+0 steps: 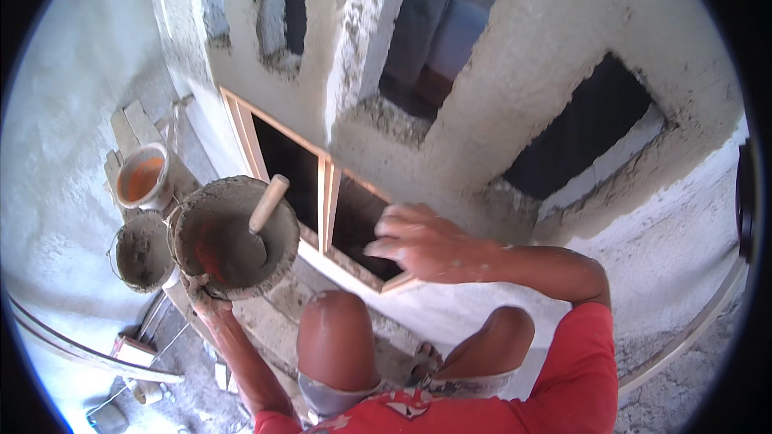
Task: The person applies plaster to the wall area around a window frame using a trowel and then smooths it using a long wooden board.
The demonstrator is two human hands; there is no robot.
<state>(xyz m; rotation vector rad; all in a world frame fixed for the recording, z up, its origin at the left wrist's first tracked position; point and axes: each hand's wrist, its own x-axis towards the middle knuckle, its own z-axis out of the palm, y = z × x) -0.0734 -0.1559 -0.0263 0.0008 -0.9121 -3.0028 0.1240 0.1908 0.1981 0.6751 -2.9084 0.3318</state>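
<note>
My left hand grips the lower rim of a mortar-caked round bucket, raised and tilted so that its inside faces me. Grey mortar and a reddish patch show inside the bucket. A trowel leans in it with its wooden handle up; its blade is mostly hidden. My right hand hangs in front of the wooden frame in the wall, to the right of the bucket. Its fingers are loosely bent and apart, a little blurred, with nothing seen in them.
Beside the held bucket stand an orange-lined bucket and a mortar-coated pail with a wire handle. Wooden planks lie under my knees, above a lower floor with scattered items. The plastered wall ahead has several rough-edged openings.
</note>
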